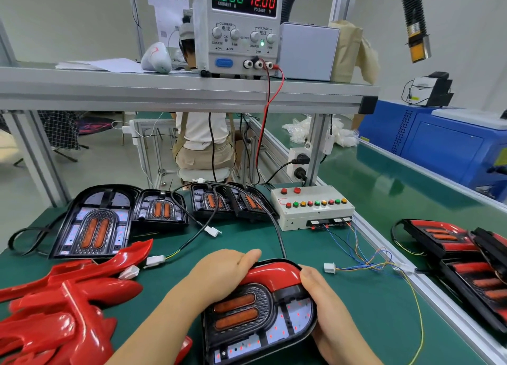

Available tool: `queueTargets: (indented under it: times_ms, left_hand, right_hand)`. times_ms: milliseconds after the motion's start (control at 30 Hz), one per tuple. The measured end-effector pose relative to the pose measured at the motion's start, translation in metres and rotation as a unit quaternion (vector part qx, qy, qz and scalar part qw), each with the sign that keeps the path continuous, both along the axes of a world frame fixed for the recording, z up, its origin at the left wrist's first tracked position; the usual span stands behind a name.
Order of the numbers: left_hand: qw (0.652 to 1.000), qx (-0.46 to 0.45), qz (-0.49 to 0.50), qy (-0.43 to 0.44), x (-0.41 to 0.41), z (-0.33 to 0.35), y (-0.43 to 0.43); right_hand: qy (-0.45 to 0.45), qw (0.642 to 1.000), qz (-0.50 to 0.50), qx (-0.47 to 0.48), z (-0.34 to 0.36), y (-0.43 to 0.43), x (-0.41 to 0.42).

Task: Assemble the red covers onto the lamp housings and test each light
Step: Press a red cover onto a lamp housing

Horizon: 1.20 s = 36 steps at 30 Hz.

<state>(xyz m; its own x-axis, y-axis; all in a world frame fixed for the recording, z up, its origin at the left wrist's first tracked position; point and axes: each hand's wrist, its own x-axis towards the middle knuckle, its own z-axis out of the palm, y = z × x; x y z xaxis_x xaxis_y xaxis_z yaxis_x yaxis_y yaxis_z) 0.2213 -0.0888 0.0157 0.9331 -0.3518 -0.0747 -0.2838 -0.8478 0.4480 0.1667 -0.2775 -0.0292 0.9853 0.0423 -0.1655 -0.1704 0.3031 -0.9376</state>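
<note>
A black lamp housing (255, 323) with two orange reflectors lies on the green mat in front of me. A glossy red cover (274, 275) sits over its far curved end. My left hand (222, 274) presses down on the cover's left side, fingers curled over its top edge. My right hand (321, 307) grips the housing's right edge, thumb on the cover's corner. A pile of loose red covers (63, 304) lies at the near left. Several bare housings (93, 224) stand along the back of the mat.
A white test box (312, 208) with coloured buttons sits at the back right, wires and a white connector (329, 268) trailing from it. Finished red lamps (461, 254) lie on the conveyor at right. A power supply (241, 27) on the shelf reads 12.00 V. A person sits beyond the bench.
</note>
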Motion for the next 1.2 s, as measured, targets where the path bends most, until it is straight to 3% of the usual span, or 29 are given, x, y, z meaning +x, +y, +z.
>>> queueTargets:
  times_ms: [400, 800, 1200]
  left_hand:
    - [0.999, 0.029, -0.022, -0.038, 0.002, -0.003, 0.000]
    - [0.996, 0.086, -0.014, -0.003, 0.004, -0.003, 0.000]
    - [0.976, 0.147, -0.026, -0.156, 0.005, -0.019, 0.004]
  right_hand:
    - [0.001, 1.000, -0.007, 0.023, 0.003, -0.001, -0.001]
    - [0.005, 1.000, -0.024, 0.003, 0.007, 0.002, -0.003]
    - [0.001, 0.999, -0.030, -0.029, 0.009, 0.006, -0.001]
